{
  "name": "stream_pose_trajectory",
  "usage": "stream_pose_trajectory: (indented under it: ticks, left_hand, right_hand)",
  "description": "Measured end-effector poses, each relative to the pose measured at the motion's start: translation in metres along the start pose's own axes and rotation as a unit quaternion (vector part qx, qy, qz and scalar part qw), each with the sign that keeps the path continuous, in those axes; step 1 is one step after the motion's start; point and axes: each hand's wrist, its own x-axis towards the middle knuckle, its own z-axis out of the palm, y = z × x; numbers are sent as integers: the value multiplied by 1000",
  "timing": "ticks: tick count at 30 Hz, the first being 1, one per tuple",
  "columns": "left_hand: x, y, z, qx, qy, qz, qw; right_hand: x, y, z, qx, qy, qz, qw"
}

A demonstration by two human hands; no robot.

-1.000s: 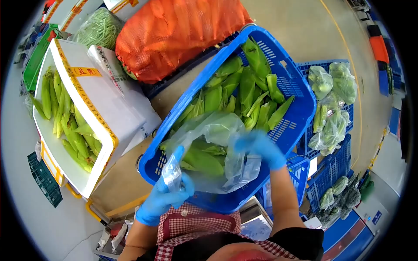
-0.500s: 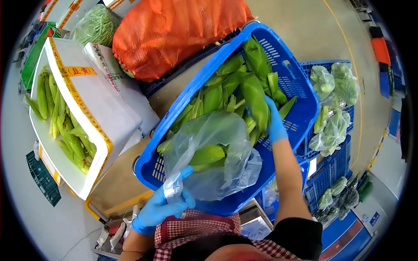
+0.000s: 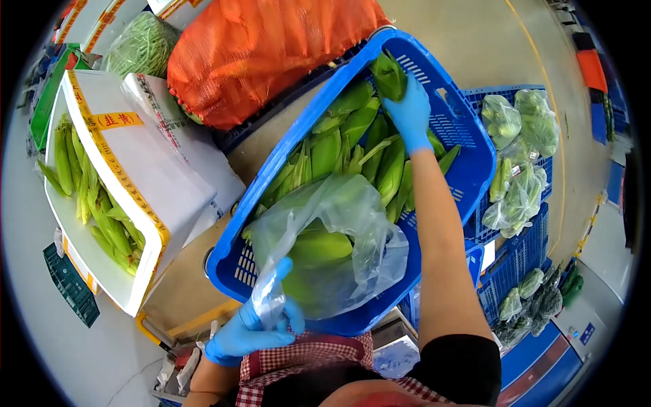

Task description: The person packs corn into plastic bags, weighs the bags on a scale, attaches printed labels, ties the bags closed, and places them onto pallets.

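Observation:
My left hand (image 3: 258, 332), in a blue glove, pinches the gathered edge of a clear plastic bag (image 3: 369, 285). Inside the bag is green corn in its husk (image 3: 319, 247). At the far end of the blue basket (image 3: 468, 149), my gloved right hand (image 3: 410, 115) has its fingers round an ear of corn (image 3: 388, 76), whose lower part the hand covers. More husked-in ears of corn (image 3: 327, 150) lie piled in the basket, beneath and beyond the bag.
On the left stands a white foam box (image 3: 152, 159) with green corn in its open side. Behind the basket bulges an orange mesh sack (image 3: 271, 54), beside a bag of green beans (image 3: 140, 47). To the right, bagged vegetables (image 3: 522, 190) rest on blue crates (image 3: 512, 251).
My right hand has moved from the ears at the basket's near right to its far end and now grips an ear there. My left hand stays on the bag.

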Motion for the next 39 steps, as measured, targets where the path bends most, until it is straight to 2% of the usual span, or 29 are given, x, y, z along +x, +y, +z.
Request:
stream_pose_trajectory:
  ticks: [3,6,8,9,10,11,12,13,14,16,18,19,20,22,23,25,26,29,30,32,33,35,37,39]
  left_hand:
    - [-1,-9,-3,30,29,9,999]
    - [-5,-9,-11,63,68,48,995]
    - [-6,4,-7,13,62,19,998]
    - [-6,9,-5,-16,57,5,998]
    - [-6,8,-9,13,23,3,1000]
    - [-5,10,-8,4,18,-3,1000]
    - [-5,14,-7,-2,14,-11,1000]
    - [-5,17,-5,-7,8,-19,1000]
    - [-4,19,-1,-43,-1,4,999]
    - [-3,20,6,-114,-17,51,992]
    - [-4,18,6,-122,-26,31,992]
    - [-4,16,5,-126,-29,21,991]
    - [-4,13,3,-92,-33,22,995]
    - [-3,4,-2,-26,-37,21,999]
    - [-4,-1,-6,20,-43,-12,999]
    - [-6,-7,-18,116,-54,-78,989]
    - [-5,-8,-15,168,-64,-79,981]
    - [-12,-25,-21,112,-37,-115,986]
    - [-13,-27,-22,118,-34,-110,986]
    - [-10,-24,-19,132,-31,-93,986]
    - [-11,-32,-23,133,-34,-50,989]
    - [-13,-35,-34,23,14,-26,999]
    - [-8,-23,-22,26,71,6,997]
    - [-9,-16,-14,28,86,32,995]
  right_hand:
    - [16,8,47,-73,-6,104,992]
    - [21,0,21,25,-68,165,984]
    - [3,10,-12,241,-25,133,961]
    - [-15,-1,-45,463,-42,179,867]
    - [-37,-22,-89,512,-50,221,828]
    - [-65,-29,-117,565,-34,218,795]
    - [-97,-29,-140,620,-63,205,754]
    - [-116,-45,-156,625,-104,300,713]
    - [-125,-66,-176,622,-220,160,734]
    - [-145,-93,-196,533,-378,23,757]
    - [-147,-91,-189,474,-489,102,726]
    - [-127,-89,-179,477,-547,168,667]
    - [-113,-64,-134,424,-455,113,775]
    - [-64,-47,-59,591,-265,339,682]
    - [-48,-39,-9,604,-220,412,645]
    - [-22,-40,71,512,-248,535,624]
    - [-15,-44,98,466,-261,587,609]
    - [-14,-29,141,590,-248,446,626]
    - [-19,-20,137,562,-249,475,630]
    - [-28,-20,98,647,-206,496,541]
    - [-43,-20,74,681,-184,510,491]
    - [-93,-36,-6,736,-198,433,481]
    - [-154,-61,-88,758,-224,398,465]
    - [-204,-81,-135,701,-271,307,584]
